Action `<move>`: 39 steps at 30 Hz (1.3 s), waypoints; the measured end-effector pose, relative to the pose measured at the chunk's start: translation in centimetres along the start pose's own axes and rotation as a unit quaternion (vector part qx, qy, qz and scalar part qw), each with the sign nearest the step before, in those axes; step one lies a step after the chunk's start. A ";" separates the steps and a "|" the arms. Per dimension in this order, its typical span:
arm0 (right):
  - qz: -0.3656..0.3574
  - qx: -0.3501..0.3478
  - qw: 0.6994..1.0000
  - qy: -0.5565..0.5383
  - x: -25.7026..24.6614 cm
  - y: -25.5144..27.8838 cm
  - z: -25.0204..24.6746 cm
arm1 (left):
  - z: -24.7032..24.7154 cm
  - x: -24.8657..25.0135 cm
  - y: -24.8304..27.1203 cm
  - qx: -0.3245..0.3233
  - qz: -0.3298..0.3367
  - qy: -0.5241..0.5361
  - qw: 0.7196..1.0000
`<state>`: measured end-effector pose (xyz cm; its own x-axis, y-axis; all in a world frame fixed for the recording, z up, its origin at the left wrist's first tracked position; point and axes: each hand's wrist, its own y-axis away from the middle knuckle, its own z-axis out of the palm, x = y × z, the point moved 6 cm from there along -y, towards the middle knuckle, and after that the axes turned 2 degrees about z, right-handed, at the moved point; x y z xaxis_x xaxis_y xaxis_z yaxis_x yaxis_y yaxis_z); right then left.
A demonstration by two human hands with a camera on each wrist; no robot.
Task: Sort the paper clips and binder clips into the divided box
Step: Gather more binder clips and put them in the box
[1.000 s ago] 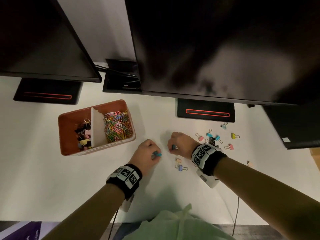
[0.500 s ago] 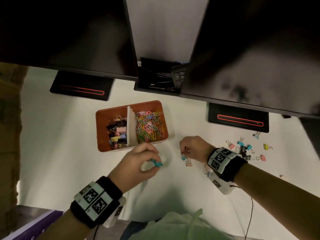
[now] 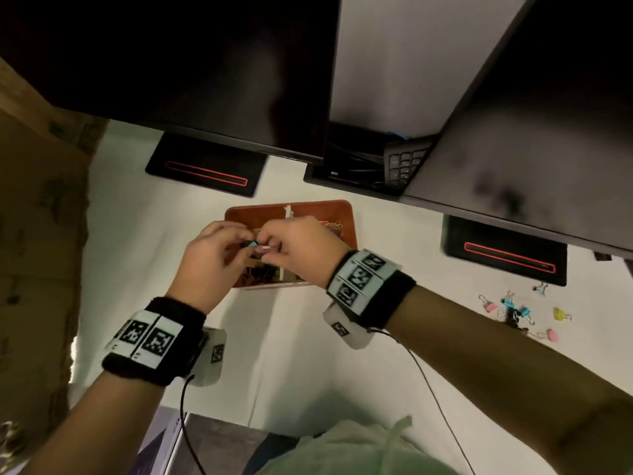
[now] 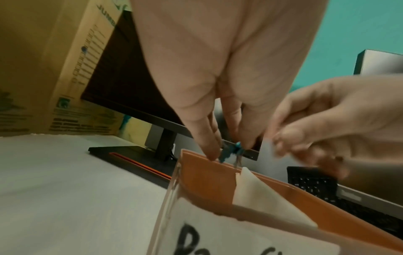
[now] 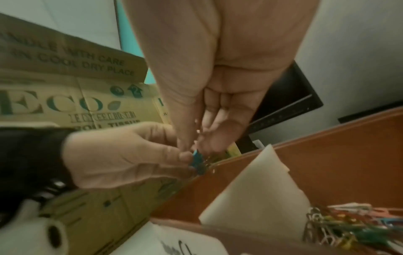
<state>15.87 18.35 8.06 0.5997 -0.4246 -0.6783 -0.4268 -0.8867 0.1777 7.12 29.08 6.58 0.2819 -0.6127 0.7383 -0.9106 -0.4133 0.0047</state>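
Both hands meet over the left compartment of the orange divided box [image 3: 346,214]. The left hand [image 3: 209,258] pinches one teal binder clip [image 3: 253,244] between fingertips; the right hand [image 3: 301,248] pinches something small beside it, too blurred to name. One white divider [image 5: 257,189] splits the box; coloured paper clips [image 5: 340,224] fill the right compartment. About six loose binder clips [image 3: 517,310] lie on the desk [image 3: 274,354], well apart to the right.

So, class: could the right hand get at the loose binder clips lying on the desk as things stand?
Probably yes: the loose binder clips lie uncovered on the desk beside the right forearm. But the right hand is busy over the divided box, seemingly pinching a clip, so it should release first.
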 end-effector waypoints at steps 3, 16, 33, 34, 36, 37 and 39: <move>0.022 0.001 0.999 0.033 0.6 -0.1 0.2 | -0.2 -0.1 0.6 -0.007 -0.018 -0.021 1.000; 0.255 -0.042 0.959 0.120 16.6 20.7 -3.8 | 13.7 9.6 5.9 -0.238 0.135 0.033 0.961; 0.282 -0.014 0.959 0.036 23.6 28.0 0.4 | 24.3 7.1 6.2 -0.328 0.074 -0.093 0.937; 0.272 -0.014 0.961 0.036 23.5 27.7 0.4 | 24.4 7.3 6.1 -0.332 0.068 -0.089 0.936; 0.254 -0.017 0.966 0.048 23.3 27.1 0.4 | 24.4 7.6 6.0 -0.341 0.045 -0.069 0.936; 0.241 -0.018 0.969 0.056 23.1 26.8 0.4 | 24.5 7.7 5.9 -0.345 0.032 -0.055 0.937; 0.218 -0.018 0.973 0.068 22.9 26.4 0.2 | 24.5 8.3 6.1 -0.356 0.018 -0.019 0.934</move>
<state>18.14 -14.73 -2.93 0.4519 -0.7799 -0.4330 -0.6385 -0.6218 0.4535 11.31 4.98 -3.83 0.2449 -0.6470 0.7221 -0.8861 0.1528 0.4375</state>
